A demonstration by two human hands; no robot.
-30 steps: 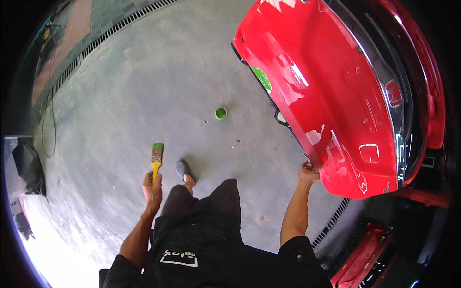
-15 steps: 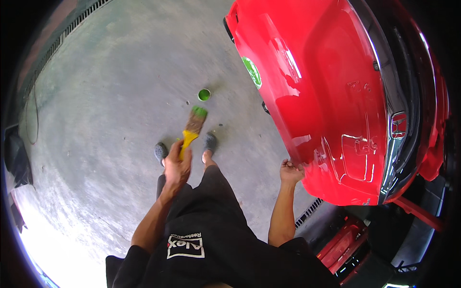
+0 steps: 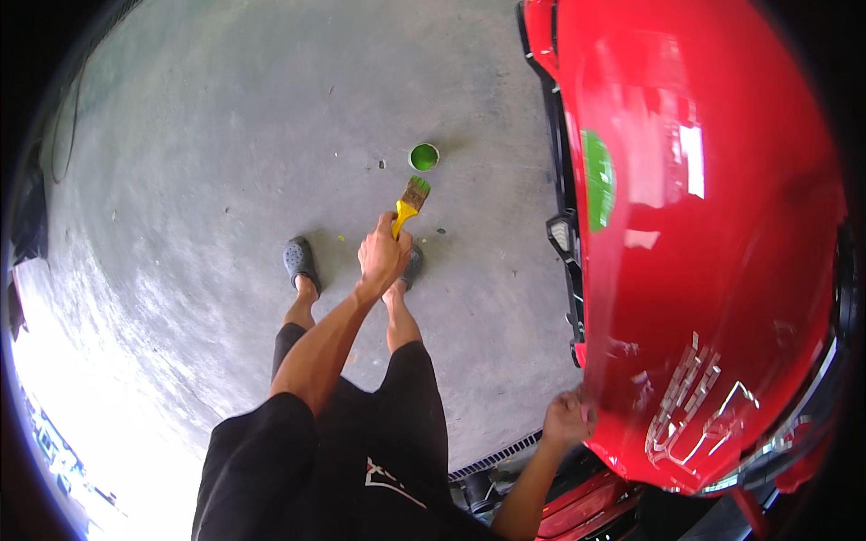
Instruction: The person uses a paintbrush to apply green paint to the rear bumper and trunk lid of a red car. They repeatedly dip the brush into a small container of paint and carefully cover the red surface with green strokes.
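Observation:
My left hand is closed round the yellow handle of a paintbrush. Its bristles point away from me, brown with bright green paint at the tips. Just beyond the bristles, a small round paint can stands on the floor with green paint in it. At the near edge of the red car bonnet, my right hand has its fingers curled in. It is slightly blurred, and whatever it may hold is hidden. Farther along that edge is a green patch on the red surface.
Dark car parts with a lamp lie along the bonnet's left side. A floor drain grating runs below my right forearm. My feet in grey clogs stand on the concrete floor. Bright light falls at lower left.
My left hand and the brush have moved forward and right, closer to the paint can. The view has turned, so the bonnet shows farther right. My right hand stays by its edge.

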